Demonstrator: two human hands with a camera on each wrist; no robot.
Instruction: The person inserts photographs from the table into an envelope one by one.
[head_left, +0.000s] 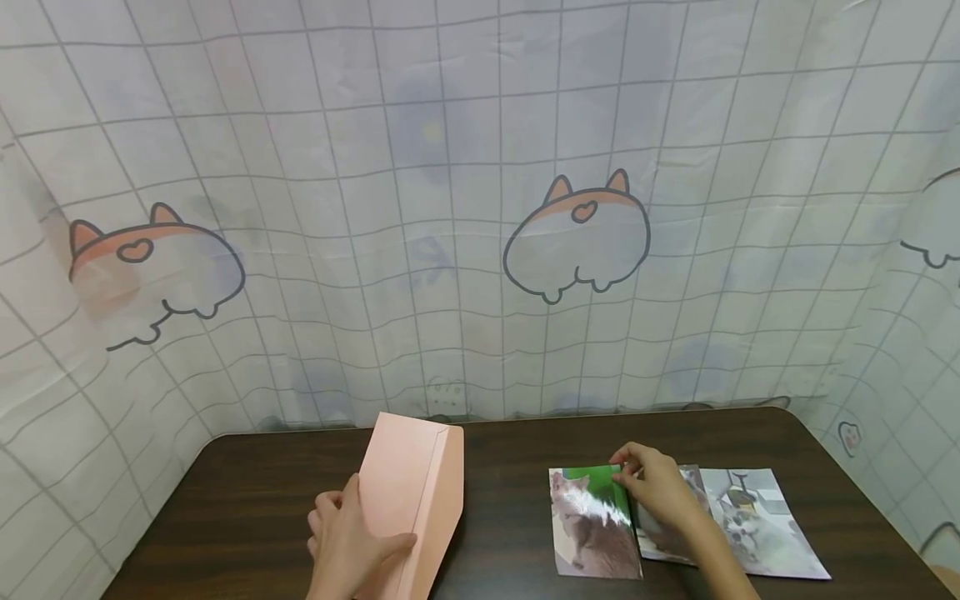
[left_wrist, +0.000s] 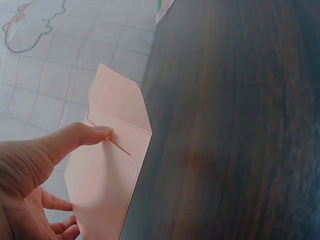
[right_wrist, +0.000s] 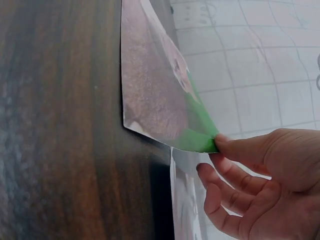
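In the head view my left hand (head_left: 347, 542) grips a pink paper envelope (head_left: 401, 483), which stands tilted up off the table. The left wrist view shows the thumb pressed on the front of the envelope (left_wrist: 107, 175), near its unfolded flap (left_wrist: 120, 97). On the right, my right hand (head_left: 660, 492) pinches the top right corner of a glossy cat photo (head_left: 592, 533) with a green patch. That corner of the photo (right_wrist: 155, 85) bends upward in the right wrist view, between thumb and forefinger, while the other fingers curl loosely.
More cat pictures (head_left: 772, 525) lie to the right of the photo, partly under my right forearm. The dark wooden table (head_left: 255, 508) has its far edge close to a white grid-patterned curtain (head_left: 450, 208) printed with corgi drawings.
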